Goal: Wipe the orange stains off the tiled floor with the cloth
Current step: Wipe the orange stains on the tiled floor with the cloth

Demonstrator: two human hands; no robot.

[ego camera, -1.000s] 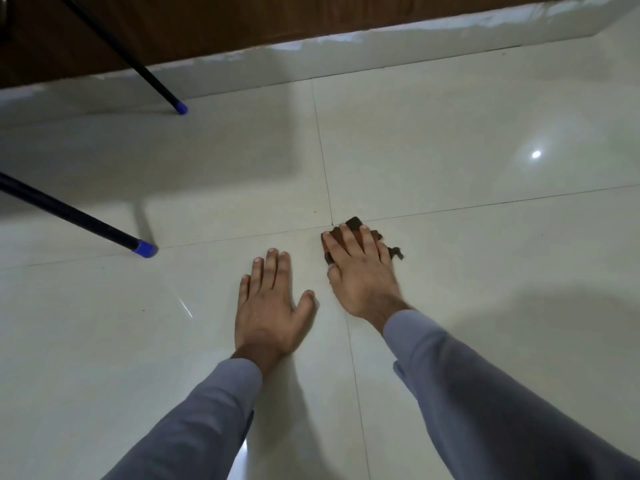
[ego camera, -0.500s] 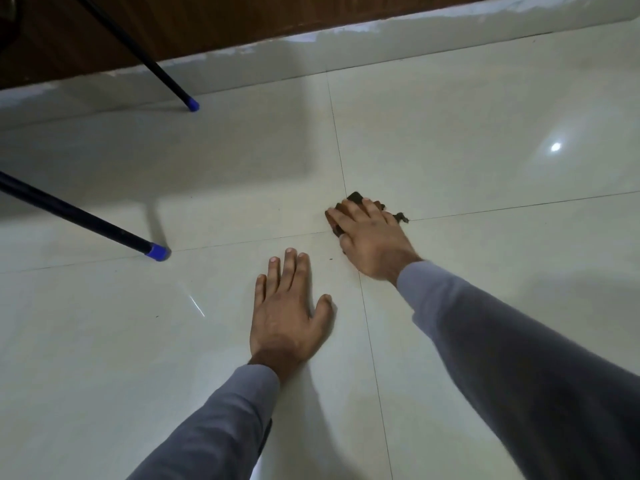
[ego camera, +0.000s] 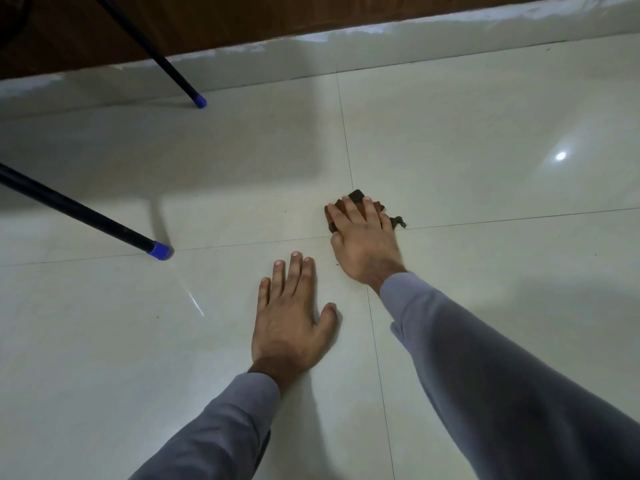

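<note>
Right hand flat on dark cloth, left hand spread on tiled floor.

Since a second ago, the right hand slides the small dark brown cloth forward across the tile joint and farther ahead of the flat left hand, its grey sleeve stretching out.

A dark wooden wall panel runs above a pale skirting strip, and in front of that strip two slanting black legs stand, the far blue-capped leg near it, the near blue-capped leg well apart.
</note>
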